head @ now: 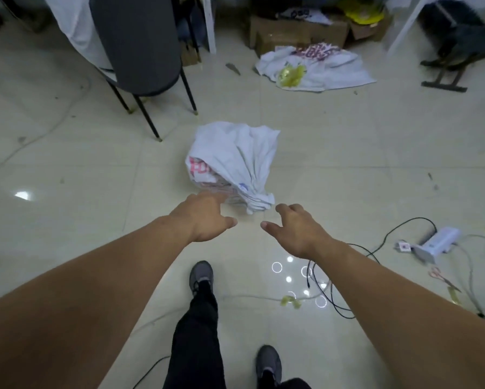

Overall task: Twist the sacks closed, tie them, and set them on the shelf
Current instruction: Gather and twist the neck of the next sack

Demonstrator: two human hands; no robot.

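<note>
On the pale tiled floor (pixel 348 153), straight ahead of the person, a filled white sack (pixel 232 161) with pink print sits with its gathered mouth pointing toward the hands, beside a dark chair (pixel 140 46). Both hands reach for that mouth with fingers spread and holding nothing: the left hand (pixel 204 217) just touches the sack's near edge, the right hand (pixel 297 228) hovers just short of it. Farther back a second, flattened sack (pixel 317 68) lies before cardboard boxes (pixel 297 32), and a black cable (pixel 376 248) trails at right.
</note>
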